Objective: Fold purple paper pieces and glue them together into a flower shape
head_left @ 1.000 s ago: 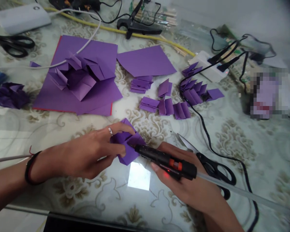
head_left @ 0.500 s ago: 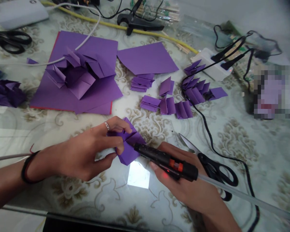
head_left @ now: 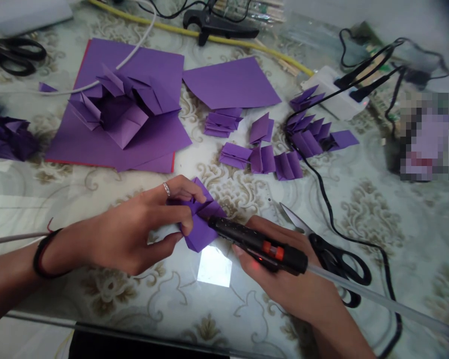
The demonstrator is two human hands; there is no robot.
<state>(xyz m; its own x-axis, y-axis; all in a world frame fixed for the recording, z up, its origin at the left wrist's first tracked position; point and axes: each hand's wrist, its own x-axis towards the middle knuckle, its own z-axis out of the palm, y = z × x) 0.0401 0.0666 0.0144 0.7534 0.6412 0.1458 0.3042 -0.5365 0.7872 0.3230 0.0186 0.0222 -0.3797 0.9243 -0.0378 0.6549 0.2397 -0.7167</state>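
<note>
My left hand (head_left: 142, 224) is closed on a folded purple paper piece (head_left: 200, 234), with its fingers bent over the left part of it. A black hot glue gun (head_left: 262, 244) is gripped in my right hand (head_left: 292, 289). Its nozzle points left and meets the folds of the paper, though I cannot tell whether it touches. A long clear glue stick (head_left: 359, 289) sticks out of the back of the gun. Black-handled scissors (head_left: 338, 264) lie on the table just behind my right hand, partly hidden by the glue stick.
Purple sheets (head_left: 134, 57) carry a joined ring of folded paper (head_left: 129, 124). Several small folded pieces (head_left: 262, 159) lie farther right. A black cord (head_left: 322, 189) runs from a white power strip (head_left: 333, 92) along the right side. Another pair of scissors (head_left: 17, 55) rests far left.
The view has shifted slightly. Both hands, the paper piece and the glue gun keep nearly the same places relative to each other.
</note>
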